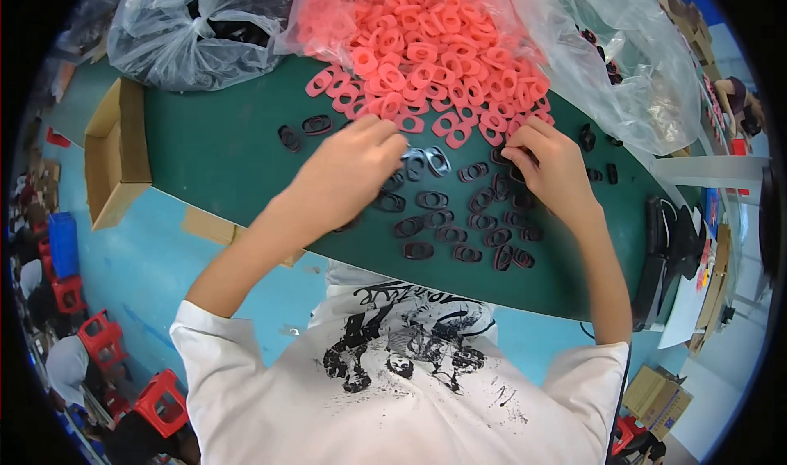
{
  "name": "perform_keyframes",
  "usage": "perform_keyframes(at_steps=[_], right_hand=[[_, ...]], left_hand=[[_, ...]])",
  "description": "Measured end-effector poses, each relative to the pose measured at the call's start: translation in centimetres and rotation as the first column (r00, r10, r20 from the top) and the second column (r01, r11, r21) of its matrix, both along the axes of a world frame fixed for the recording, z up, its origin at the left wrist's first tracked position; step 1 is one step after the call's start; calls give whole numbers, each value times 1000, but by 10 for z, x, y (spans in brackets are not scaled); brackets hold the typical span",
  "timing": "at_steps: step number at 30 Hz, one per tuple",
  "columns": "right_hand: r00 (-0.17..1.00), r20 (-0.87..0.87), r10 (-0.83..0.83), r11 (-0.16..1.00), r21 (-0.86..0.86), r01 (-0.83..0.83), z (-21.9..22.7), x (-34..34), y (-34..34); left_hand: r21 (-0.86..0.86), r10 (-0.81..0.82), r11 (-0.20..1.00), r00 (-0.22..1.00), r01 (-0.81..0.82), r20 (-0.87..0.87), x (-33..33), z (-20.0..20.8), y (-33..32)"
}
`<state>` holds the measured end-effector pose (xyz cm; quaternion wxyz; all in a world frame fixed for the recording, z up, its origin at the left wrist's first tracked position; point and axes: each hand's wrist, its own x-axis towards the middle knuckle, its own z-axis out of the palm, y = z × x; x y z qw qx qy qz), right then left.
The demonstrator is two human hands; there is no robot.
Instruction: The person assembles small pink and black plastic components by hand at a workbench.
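A big heap of pink-red oval rings (443, 47) spills from a clear bag onto the green table (213, 153). My left hand (348, 170) is at the near left edge of the heap, fingers curled together; whatever they hold is hidden. Just right of its fingertips lie several shiny silver oval pieces (416, 164). At the heap's right edge my right hand (551, 166) is closed in a pinch, close to some dark pieces, and I cannot make out what is in it. Many black oval rings (451, 234), some with a reddish inside, are scattered between my forearms.
Two loose black rings (317, 125) lie left of my left hand. An open cardboard box (119, 153) is at the table's left end. Clear plastic bags with dark contents (205, 38) stand at the back left and right (623, 63). Red stools (160, 403) are on the floor at left.
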<state>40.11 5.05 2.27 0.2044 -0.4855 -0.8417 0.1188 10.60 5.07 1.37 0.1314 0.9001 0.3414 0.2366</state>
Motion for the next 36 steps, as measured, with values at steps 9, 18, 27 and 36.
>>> perform_keyframes(at_steps=[9,18,27,36], right_hand=[[792,-304,-530,822,46,568,13,70,-21],[961,33,-273,942,210,260,3,52,-92],[943,286,-168,983,-16,181,-10,6,-75],[958,270,-95,992,-55,114,-12,-36,-77]], left_hand=[[129,170,972,967,-196,188,-26,9,10],[68,285,956,959,-284,-3,-67,-9,-6],[52,251,968,918,-247,-306,-50,-16,-35],[32,188,982,930,-188,-317,-19,-9,-45]])
